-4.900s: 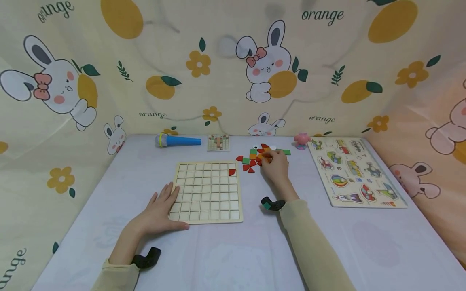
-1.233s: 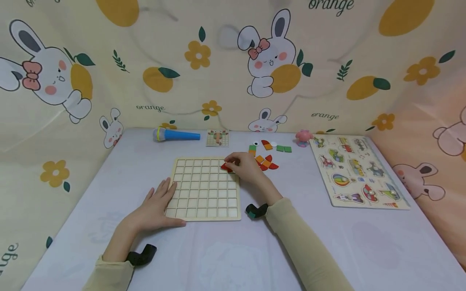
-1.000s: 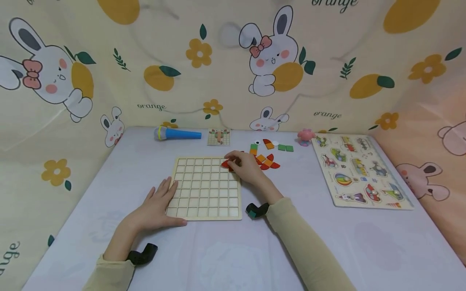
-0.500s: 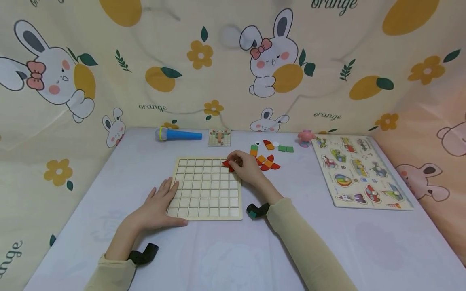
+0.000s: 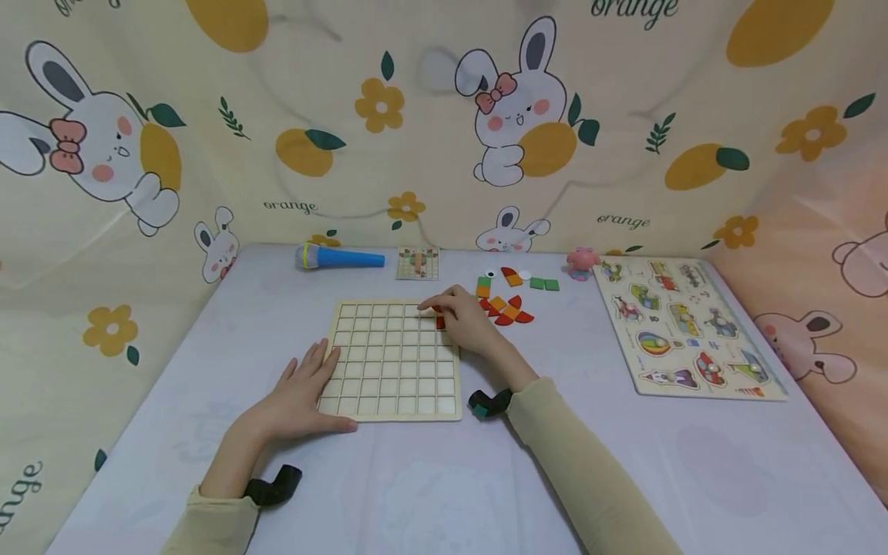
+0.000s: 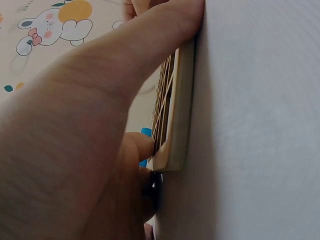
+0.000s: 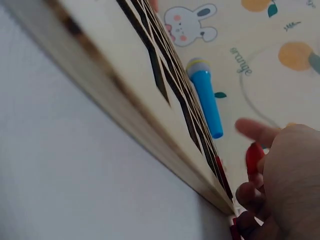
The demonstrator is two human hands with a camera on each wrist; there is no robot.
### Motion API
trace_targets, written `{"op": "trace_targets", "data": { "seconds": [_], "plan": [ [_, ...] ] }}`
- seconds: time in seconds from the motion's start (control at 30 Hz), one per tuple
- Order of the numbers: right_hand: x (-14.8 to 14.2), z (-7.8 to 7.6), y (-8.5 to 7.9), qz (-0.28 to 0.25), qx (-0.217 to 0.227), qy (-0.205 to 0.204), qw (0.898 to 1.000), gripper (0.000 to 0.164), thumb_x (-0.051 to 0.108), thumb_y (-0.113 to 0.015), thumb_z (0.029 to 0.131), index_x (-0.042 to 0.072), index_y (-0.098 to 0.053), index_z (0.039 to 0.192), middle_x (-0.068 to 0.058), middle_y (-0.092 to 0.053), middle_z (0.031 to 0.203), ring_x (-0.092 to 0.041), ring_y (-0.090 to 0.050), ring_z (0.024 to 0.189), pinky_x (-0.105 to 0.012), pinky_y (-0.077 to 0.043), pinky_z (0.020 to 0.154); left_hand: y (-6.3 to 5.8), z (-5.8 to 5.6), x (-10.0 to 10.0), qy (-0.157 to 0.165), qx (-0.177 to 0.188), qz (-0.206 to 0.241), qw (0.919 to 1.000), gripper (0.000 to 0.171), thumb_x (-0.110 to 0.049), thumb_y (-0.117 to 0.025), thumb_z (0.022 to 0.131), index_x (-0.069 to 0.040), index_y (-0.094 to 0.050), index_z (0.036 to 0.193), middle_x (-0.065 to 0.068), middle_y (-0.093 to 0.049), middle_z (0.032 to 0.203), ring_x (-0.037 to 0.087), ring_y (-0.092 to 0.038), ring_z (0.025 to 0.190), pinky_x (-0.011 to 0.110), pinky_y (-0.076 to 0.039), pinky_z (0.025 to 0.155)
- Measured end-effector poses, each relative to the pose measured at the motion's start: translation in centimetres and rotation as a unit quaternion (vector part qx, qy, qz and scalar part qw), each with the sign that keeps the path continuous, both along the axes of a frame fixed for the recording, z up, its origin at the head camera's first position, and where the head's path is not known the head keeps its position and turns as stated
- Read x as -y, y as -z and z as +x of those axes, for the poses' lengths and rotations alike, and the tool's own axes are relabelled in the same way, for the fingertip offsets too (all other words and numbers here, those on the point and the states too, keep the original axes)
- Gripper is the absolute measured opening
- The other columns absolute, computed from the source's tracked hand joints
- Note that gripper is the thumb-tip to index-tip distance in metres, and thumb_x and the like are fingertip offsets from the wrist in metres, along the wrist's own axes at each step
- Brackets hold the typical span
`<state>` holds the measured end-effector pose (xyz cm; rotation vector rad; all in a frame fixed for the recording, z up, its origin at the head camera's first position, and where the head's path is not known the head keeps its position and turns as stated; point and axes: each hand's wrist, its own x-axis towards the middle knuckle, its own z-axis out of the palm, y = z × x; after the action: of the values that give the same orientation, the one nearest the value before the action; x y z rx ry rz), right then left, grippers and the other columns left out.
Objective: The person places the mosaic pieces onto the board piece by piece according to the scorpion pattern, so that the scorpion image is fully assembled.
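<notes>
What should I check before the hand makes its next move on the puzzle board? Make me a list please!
1. Board held steady: ok, the left hand rests on its left edge.
2. Raised red piece in the fingers of the right hand: ok, the right wrist view shows it there.
3. That piece down in a square: not ok, it is off the board.
4. Red piece on the board sitting properly in its square: cannot tell, the right hand hides part of it.
5. Loose pieces close by: ok, near the board's far right corner.
6. Picture card uncovered: ok, it lies behind the board.
</notes>
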<state>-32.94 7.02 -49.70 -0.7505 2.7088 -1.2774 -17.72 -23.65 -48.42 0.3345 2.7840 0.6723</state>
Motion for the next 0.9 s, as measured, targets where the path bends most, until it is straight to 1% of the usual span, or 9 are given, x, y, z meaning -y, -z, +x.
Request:
{"op": "trace_targets", "data": {
  "seconds": [0.1,0.17,0.27,0.37,0.5,0.63,0.77,0.83,0.9],
  "plan": [
    [0.05,0.07,0.09,-0.002,-0.014,-0.005,1.000,0.032,0.006,-0.049,0.110,0.014,-0.079,0.120,-0.009,-0.063,0.115,-0.023,-0.057,0.099,-0.033,-0.048,0.083,0.13,0.05,0.11,-0.001,0.000,-0.003,1.0000,0.135,-0.069,-0.084,0.076,0.003,-0.016,0.168,0.027,-0.001,0.176,0.047,0.000,0.163,0.068,-0.001,0.128],
    [0.04,0.12,0.11,-0.012,-0.022,-0.006,1.000,0.028,0.009,-0.053,0.110,0.011,-0.077,0.123,-0.010,-0.065,0.114,-0.023,-0.057,0.095,-0.034,-0.047,0.081,0.16,0.04,0.14,0.000,0.000,-0.001,1.0000,0.135,-0.069,-0.084,0.075,0.003,-0.017,0.168,0.027,-0.001,0.176,0.047,0.000,0.163,0.068,-0.001,0.128],
    [-0.04,0.08,0.22,-0.025,-0.030,-0.006,0.999,0.025,0.014,-0.060,0.109,0.010,-0.076,0.128,-0.008,-0.067,0.112,-0.021,-0.057,0.090,-0.032,-0.046,0.076,0.22,-0.02,0.18,-0.001,-0.001,0.000,1.0000,0.136,-0.069,-0.085,0.075,0.002,-0.017,0.168,0.027,-0.001,0.176,0.046,0.000,0.163,0.068,0.000,0.128],
    [-0.12,-0.01,0.38,-0.027,-0.035,-0.008,0.999,0.024,0.014,-0.064,0.107,0.010,-0.076,0.127,-0.007,-0.070,0.109,-0.020,-0.056,0.085,-0.030,-0.046,0.073,0.24,-0.06,0.21,0.002,-0.003,0.000,1.0000,0.136,-0.070,-0.085,0.075,0.003,-0.017,0.168,0.028,-0.002,0.176,0.047,-0.001,0.163,0.069,-0.001,0.127],
    [-0.16,-0.07,0.48,0.006,-0.040,-0.020,0.999,0.028,0.012,-0.060,0.108,0.010,-0.076,0.130,-0.007,-0.072,0.108,-0.018,-0.055,0.083,-0.029,-0.044,0.072,0.08,-0.06,0.17,0.005,-0.004,0.000,1.0000,0.135,-0.069,-0.085,0.075,0.003,-0.017,0.168,0.028,-0.002,0.176,0.048,-0.002,0.162,0.069,-0.002,0.127],
    [-0.16,-0.05,0.35,0.049,-0.046,-0.034,0.997,0.034,0.012,-0.055,0.110,0.011,-0.071,0.140,-0.009,-0.068,0.107,-0.020,-0.053,0.083,-0.032,-0.042,0.072,-0.17,0.00,0.00,0.002,0.000,0.003,1.0000,0.134,-0.068,-0.085,0.076,0.003,-0.017,0.167,0.028,-0.001,0.176,0.047,-0.002,0.163,0.069,-0.002,0.127],
    [-0.11,-0.07,0.36,0.061,-0.043,-0.028,0.997,0.037,0.011,-0.052,0.111,0.009,-0.066,0.145,-0.012,-0.066,0.115,-0.023,-0.056,0.090,-0.034,-0.046,0.077,-0.23,0.09,-0.01,-0.003,0.001,0.002,1.0000,0.135,-0.068,-0.085,0.075,0.003,-0.017,0.168,0.027,-0.002,0.176,0.047,-0.002,0.163,0.068,-0.003,0.128],
    [-0.11,-0.10,0.41,0.058,-0.044,-0.023,0.997,0.037,0.010,-0.051,0.110,0.006,-0.065,0.144,-0.014,-0.066,0.121,-0.023,-0.058,0.094,-0.035,-0.048,0.080,-0.19,0.11,0.03,-0.004,0.000,0.002,1.0000,0.135,-0.068,-0.085,0.075,0.003,-0.017,0.168,0.027,-0.002,0.176,0.047,-0.002,0.163,0.068,-0.002,0.128],
    [-0.13,-0.07,0.38,0.055,-0.046,-0.021,0.997,0.036,0.010,-0.052,0.110,0.004,-0.066,0.142,-0.015,-0.066,0.125,-0.023,-0.059,0.093,-0.035,-0.049,0.080,-0.06,0.07,0.16,-0.005,0.000,0.003,1.0000,0.135,-0.068,-0.086,0.075,0.003,-0.017,0.168,0.027,-0.001,0.176,0.046,-0.001,0.163,0.067,-0.002,0.128]
  ]
}}
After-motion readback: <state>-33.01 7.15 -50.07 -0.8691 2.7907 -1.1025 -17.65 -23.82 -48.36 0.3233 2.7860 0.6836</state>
